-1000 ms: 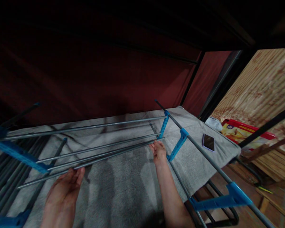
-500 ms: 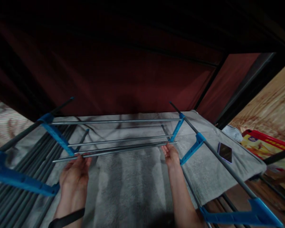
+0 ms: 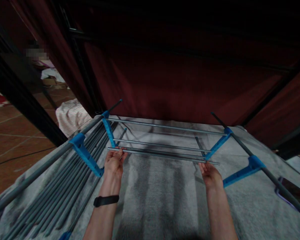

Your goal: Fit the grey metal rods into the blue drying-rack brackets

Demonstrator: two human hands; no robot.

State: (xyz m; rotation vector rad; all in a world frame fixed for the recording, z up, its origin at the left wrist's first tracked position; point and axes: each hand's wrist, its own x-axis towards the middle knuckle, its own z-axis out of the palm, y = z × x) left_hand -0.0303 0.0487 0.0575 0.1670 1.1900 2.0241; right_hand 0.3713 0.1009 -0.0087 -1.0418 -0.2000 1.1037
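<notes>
A rack of grey metal rods and blue plastic brackets lies over a grey fabric sheet [image 3: 165,186]. My left hand [image 3: 114,163] is closed round the left end of a pair of loose grey rods [image 3: 162,154], beside the left blue bracket [image 3: 108,130]. My right hand [image 3: 210,173] holds the right end of the same rods, fingers curled under them, just below the right blue bracket [image 3: 218,143]. Two more crossbars [image 3: 165,126] run between these brackets farther back. A black band sits on my left wrist.
A bundle of spare grey rods [image 3: 62,196] lies along the left on the sheet. A phone [image 3: 291,190] rests at the right edge under a side rail [image 3: 275,175]. Dark red fabric walls [image 3: 180,80] close in behind; a tiled floor [image 3: 12,136] shows at left.
The view has swung left. My left hand has moved up and closed on the left end of the rods; my right hand has stayed at their right end.
</notes>
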